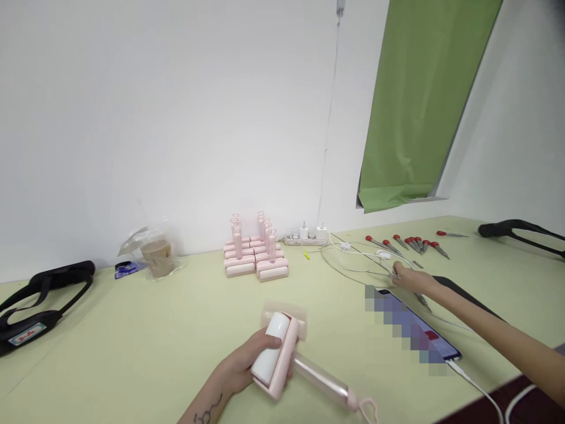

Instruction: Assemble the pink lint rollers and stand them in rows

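Observation:
My left hand (253,360) is wrapped round the head of a pink lint roller (277,353) with a white roll, its thumb on the roll. The roller's clear handle (324,378) points down to the right. Behind its head is a blurred pink piece (285,312). My right hand (408,279) reaches to the right, its fingers closed at the white cables; what they hold is too small to name. Below it lies a phone (417,324) with a cable plugged in. Several pink lint rollers (256,253) stand in rows near the wall.
A power strip (305,239) and cables lie by the wall. Several red-ended pointed tools (412,242) are at the back right. Black frames lie at the left (48,294) and right (521,228). A bagged cup (158,258) stands at the back left.

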Motion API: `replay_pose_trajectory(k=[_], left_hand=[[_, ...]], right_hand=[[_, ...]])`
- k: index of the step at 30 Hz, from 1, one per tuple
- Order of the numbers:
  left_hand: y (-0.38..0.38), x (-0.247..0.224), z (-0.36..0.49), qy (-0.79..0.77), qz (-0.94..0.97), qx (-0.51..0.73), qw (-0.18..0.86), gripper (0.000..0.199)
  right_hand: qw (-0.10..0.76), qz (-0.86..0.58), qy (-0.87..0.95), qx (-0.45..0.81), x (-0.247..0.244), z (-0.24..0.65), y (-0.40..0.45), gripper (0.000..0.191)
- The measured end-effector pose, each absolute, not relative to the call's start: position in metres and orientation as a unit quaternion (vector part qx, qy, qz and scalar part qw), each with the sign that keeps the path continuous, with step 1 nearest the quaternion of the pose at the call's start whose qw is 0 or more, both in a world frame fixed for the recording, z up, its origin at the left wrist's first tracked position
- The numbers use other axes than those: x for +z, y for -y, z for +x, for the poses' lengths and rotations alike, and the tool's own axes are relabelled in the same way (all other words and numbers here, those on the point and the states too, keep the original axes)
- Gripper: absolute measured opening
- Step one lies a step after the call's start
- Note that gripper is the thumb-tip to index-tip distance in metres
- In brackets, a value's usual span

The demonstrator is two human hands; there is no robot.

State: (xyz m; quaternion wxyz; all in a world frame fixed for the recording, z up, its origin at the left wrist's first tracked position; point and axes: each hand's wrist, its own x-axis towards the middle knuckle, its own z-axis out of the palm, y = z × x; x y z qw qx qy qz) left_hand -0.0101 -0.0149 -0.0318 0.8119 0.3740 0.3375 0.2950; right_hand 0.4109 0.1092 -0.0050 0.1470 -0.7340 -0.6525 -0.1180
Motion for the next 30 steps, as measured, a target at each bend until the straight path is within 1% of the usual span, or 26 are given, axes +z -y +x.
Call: replay_pose_trajectory(k=[2, 5, 8, 9, 11, 13, 14, 16, 19, 24, 27, 30], left_hand=[[0.012, -0.034, -0.004, -0.354, 0.377, 0.312, 0.797, 0.047], [0.008, -0.036, -0.002, -0.363, 0.394, 0.371, 0.759, 0.044], [0.006, -0.033, -0.01, -0.374, 0.414, 0.425, 0.713, 0.041], [0.006, -0.032, -0.013, -0.376, 0.42, 0.435, 0.702, 0.041], [0.007, -0.031, -0.02, -0.381, 0.435, 0.44, 0.688, 0.042], [0.009, -0.031, -0.024, -0.397, 0.447, 0.434, 0.674, 0.039], [0.011, -0.031, -0.024, -0.409, 0.454, 0.431, 0.664, 0.036], [0.013, -0.032, -0.023, -0.431, 0.472, 0.431, 0.636, 0.031], [0.014, -0.03, -0.02, -0.453, 0.509, 0.443, 0.583, 0.031], [0.014, -0.025, -0.019, -0.482, 0.554, 0.454, 0.504, 0.031], [0.014, -0.026, -0.02, -0.484, 0.568, 0.454, 0.487, 0.029], [0.015, -0.027, -0.019, -0.483, 0.579, 0.451, 0.478, 0.027]], right_hand=[[0.13, -0.736, 0.657, -0.097, 0.005, 0.412, -0.104, 0.027], [0.122, -0.743, 0.65, -0.106, 0.028, 0.413, -0.088, 0.029], [0.162, -0.727, 0.656, -0.123, 0.048, 0.395, -0.066, 0.026], [0.198, -0.699, 0.678, -0.109, 0.052, 0.381, -0.058, 0.027], [0.225, -0.646, 0.726, -0.066, 0.05, 0.342, -0.042, 0.032], [0.248, -0.546, 0.798, 0.059, 0.04, 0.293, -0.024, 0.034], [0.252, -0.502, 0.82, 0.107, 0.034, 0.268, -0.016, 0.033], [0.262, -0.443, 0.844, 0.148, 0.021, 0.224, 0.0, 0.03], [0.269, -0.436, 0.851, 0.119, 0.011, 0.185, 0.018, 0.027], [0.266, -0.434, 0.859, 0.05, 0.014, 0.177, 0.029, 0.028], [0.267, -0.436, 0.859, 0.007, 0.02, 0.18, 0.031, 0.029], [0.246, -0.44, 0.863, -0.032, 0.025, 0.179, 0.032, 0.027]])
